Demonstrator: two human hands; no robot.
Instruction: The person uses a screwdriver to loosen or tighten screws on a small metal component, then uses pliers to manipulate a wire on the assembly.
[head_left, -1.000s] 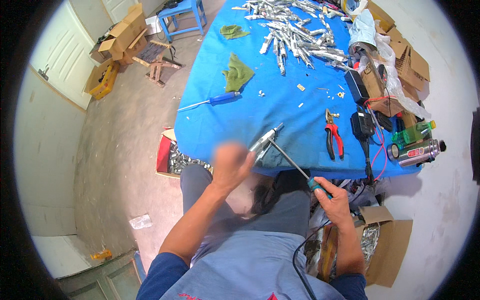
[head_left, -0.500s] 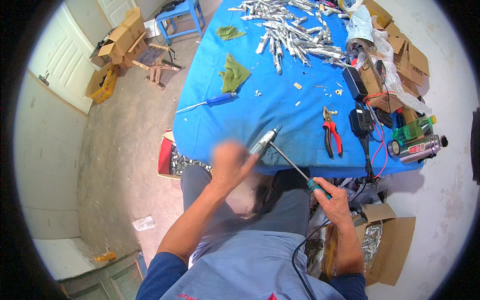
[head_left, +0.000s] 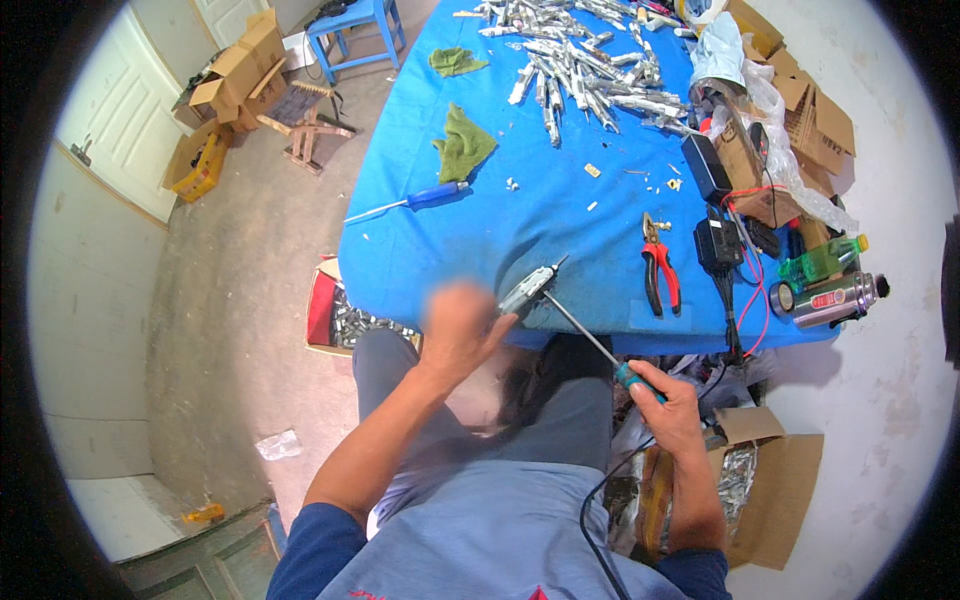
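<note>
My left hand [head_left: 458, 330], partly blurred, is closed around a slim silver-grey metal piece [head_left: 526, 288] at the table's front edge. The piece is tilted, its narrow end pointing up and to the right; its lower end is hidden by my fingers. In my closed right hand [head_left: 672, 405] is a screwdriver [head_left: 590, 338] with a teal handle and a long steel shaft. The shaft slants up to the left, and its tip meets the right side of the metal piece. Pliers with red and black handles [head_left: 660, 275] lie to the right.
A blue cloth [head_left: 400, 270] covers the table. On it are a blue-handled screwdriver [head_left: 420, 197], green rags [head_left: 463, 143] and a heap of similar metal pieces [head_left: 590, 85]. Black adapters [head_left: 717, 243], a steel flask [head_left: 835, 300] and a green bottle [head_left: 825, 260] line the right. A black cable [head_left: 592, 520] crosses my lap.
The metal piece has turned slightly in my left hand, showing a greyer side, and the screwdriver tip stays against it. The whole view has shifted a little.
</note>
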